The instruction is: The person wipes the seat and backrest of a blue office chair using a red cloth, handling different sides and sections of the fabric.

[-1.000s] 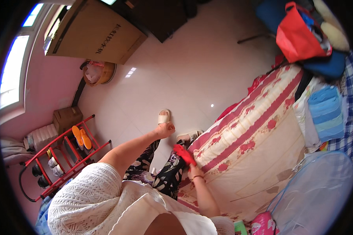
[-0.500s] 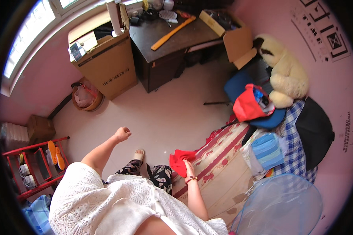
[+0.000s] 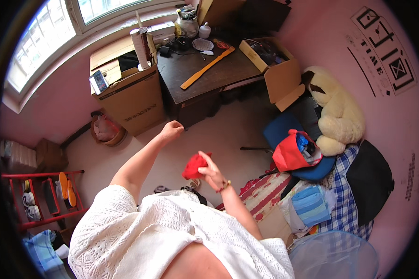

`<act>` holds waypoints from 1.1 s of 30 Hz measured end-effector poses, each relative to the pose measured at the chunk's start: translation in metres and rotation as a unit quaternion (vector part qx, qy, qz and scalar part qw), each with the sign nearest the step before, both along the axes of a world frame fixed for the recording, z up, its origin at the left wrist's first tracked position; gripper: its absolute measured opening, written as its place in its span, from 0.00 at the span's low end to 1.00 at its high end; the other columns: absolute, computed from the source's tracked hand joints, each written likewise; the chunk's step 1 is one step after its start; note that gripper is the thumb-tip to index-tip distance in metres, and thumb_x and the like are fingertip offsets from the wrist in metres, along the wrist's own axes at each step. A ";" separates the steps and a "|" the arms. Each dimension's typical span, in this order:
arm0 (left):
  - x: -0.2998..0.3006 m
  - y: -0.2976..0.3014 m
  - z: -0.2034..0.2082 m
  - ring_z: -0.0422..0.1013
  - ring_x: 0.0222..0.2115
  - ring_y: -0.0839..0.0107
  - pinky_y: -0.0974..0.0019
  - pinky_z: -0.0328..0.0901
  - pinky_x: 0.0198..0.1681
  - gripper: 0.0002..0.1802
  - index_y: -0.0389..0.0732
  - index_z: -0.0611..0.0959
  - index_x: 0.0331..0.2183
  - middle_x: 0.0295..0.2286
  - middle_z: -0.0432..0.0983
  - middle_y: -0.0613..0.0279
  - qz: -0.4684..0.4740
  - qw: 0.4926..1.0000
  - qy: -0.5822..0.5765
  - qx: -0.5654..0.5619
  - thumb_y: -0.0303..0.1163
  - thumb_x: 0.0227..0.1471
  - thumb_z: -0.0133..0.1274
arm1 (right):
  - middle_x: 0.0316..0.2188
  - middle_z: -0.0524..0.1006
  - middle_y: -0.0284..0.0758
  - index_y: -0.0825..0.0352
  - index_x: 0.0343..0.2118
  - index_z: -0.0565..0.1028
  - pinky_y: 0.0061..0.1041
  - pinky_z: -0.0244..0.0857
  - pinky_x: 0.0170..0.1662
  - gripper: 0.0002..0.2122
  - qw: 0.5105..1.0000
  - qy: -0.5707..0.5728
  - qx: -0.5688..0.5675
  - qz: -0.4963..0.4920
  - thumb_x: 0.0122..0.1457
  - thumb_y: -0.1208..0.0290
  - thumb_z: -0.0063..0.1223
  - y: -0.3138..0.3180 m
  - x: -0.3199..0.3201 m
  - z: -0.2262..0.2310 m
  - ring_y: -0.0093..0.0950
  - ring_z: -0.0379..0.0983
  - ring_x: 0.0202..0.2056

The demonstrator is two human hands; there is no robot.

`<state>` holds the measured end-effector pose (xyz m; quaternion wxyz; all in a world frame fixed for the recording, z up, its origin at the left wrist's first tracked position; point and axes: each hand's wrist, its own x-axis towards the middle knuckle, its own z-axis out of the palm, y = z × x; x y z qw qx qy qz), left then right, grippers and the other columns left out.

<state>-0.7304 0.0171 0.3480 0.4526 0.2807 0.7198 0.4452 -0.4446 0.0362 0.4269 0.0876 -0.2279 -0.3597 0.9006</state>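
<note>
My right hand (image 3: 212, 174) is in front of my body, closed on a bunched red cloth (image 3: 194, 166) that hangs between thumb and fingers. A beaded bracelet circles that wrist. Farther out and to the left, my left hand (image 3: 173, 131) is raised over the floor with its fingers curled together. Whether it holds anything small cannot be made out. The two hands are apart, and the cloth touches only the right one.
Ahead stand a tall cardboard box (image 3: 132, 102) with a phone on top and a dark desk (image 3: 177, 83) bearing an orange stick (image 3: 207, 69). On the right, a blue chair (image 3: 277, 128) holds a red bag (image 3: 291, 156). A red shoe rack (image 3: 46, 221) stands left.
My right hand has lifted the red cloth up and leftward, and the cloth is now more bunched. The left hand has moved forward and right. The head view has tilted up.
</note>
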 end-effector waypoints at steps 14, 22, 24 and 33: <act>-0.103 0.072 0.007 0.72 0.32 0.75 0.69 0.68 0.36 0.14 0.36 0.78 0.42 0.31 0.77 0.64 0.135 0.985 0.078 0.070 0.33 0.54 0.53 | 0.61 0.60 0.55 0.64 0.68 0.43 0.35 0.56 0.62 0.47 0.774 -0.161 0.595 -0.143 0.49 0.66 0.62 0.301 -0.245 -0.014 0.46 0.61 0.60; -0.136 0.173 -0.014 0.69 0.43 0.57 0.57 0.66 0.44 0.20 0.42 0.77 0.46 0.39 0.71 0.56 0.108 0.913 0.381 0.096 0.32 0.49 0.57 | 0.67 0.51 0.39 0.60 0.67 0.49 0.48 0.42 0.66 0.42 0.557 -0.302 0.771 0.071 0.52 0.54 0.60 0.237 -0.295 -0.101 0.38 0.46 0.67; -0.142 0.194 -0.009 0.67 0.44 0.56 0.55 0.66 0.44 0.22 0.45 0.76 0.46 0.41 0.70 0.58 0.047 0.912 0.405 0.045 0.33 0.47 0.59 | 0.66 0.54 0.37 0.59 0.66 0.51 0.47 0.44 0.66 0.38 0.535 -0.298 0.785 0.093 0.55 0.57 0.57 0.243 -0.285 -0.100 0.36 0.48 0.66; -0.174 0.226 -0.004 0.68 0.42 0.60 0.55 0.66 0.38 0.25 0.49 0.74 0.45 0.38 0.68 0.62 -0.063 0.884 0.462 -0.028 0.35 0.43 0.63 | 0.67 0.52 0.39 0.57 0.66 0.51 0.47 0.44 0.66 0.36 0.501 -0.451 0.736 0.051 0.59 0.50 0.50 0.384 -0.266 -0.099 0.39 0.49 0.66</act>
